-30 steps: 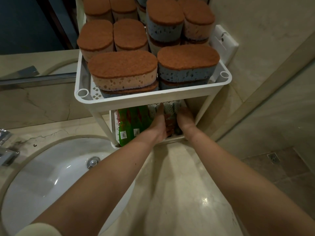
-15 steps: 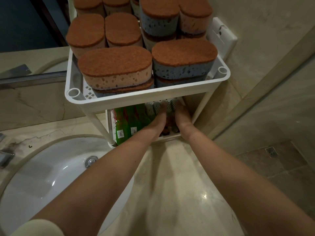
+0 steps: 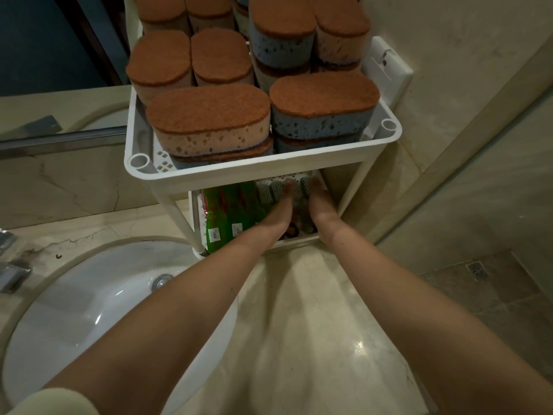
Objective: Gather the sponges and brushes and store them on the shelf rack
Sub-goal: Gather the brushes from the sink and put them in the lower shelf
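A white two-tier shelf rack (image 3: 263, 172) stands on the counter beside the basin. Its top tier is packed with brown-topped sponges (image 3: 209, 115), some peach-bodied and some blue (image 3: 323, 106). The lower tier holds green packaged scourers (image 3: 227, 211) on the left and several brushes with grey bristle heads (image 3: 276, 190) on the right. Both my hands reach into the lower tier. My left hand (image 3: 279, 212) and my right hand (image 3: 320, 206) lie on either side of the brushes, fingers stretched forward and touching the bristle heads. The fingertips are partly hidden under the top tier.
A white basin (image 3: 89, 310) with a metal drain sits at the lower left, and a tap (image 3: 12, 274) is at the left edge. The marble counter (image 3: 314, 324) runs under my arms. A wall socket (image 3: 386, 64) is behind the rack. The tiled floor drops away at the right.
Both hands have slid a little deeper into the lower tier among the brushes. The view has drifted slightly. The sponges have not moved.
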Motion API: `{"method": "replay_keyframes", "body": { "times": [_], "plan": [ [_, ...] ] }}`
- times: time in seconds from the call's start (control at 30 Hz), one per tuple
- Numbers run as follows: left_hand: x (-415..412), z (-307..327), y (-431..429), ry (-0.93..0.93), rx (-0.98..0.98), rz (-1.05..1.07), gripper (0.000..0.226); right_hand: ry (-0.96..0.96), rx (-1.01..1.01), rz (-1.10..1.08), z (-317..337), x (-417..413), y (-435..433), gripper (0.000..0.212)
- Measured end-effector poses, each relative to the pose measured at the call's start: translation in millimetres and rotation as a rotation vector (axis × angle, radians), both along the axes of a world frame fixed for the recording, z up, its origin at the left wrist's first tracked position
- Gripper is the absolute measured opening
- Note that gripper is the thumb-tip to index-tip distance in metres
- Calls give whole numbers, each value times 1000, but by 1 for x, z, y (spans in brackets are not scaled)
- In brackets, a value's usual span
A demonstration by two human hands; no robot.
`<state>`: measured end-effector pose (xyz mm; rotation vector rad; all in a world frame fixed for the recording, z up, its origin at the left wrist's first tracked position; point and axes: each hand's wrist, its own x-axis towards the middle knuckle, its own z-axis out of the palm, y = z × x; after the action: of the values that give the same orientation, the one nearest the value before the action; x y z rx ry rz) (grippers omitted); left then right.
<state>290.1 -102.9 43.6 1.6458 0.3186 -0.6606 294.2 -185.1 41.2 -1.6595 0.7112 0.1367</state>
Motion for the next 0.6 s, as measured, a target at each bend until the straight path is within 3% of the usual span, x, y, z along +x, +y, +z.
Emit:
{"method": "replay_keyframes", "body": {
  "times": [0.13,0.27,0.33,0.6],
  "plan": [
    [-10,8,12,37,-107,110,65,-45,-111,71,6,-16,7,48],
    [-39,8,37,-134,-126,165,36,-160,-124,43,8,-47,20,22],
    [-57,7,50,-188,-114,259,23,-236,-102,49,10,-65,31,20],
    [-127,0,111,-310,-67,583,23,-249,-67,276,-9,-119,90,21]
  ]
}}
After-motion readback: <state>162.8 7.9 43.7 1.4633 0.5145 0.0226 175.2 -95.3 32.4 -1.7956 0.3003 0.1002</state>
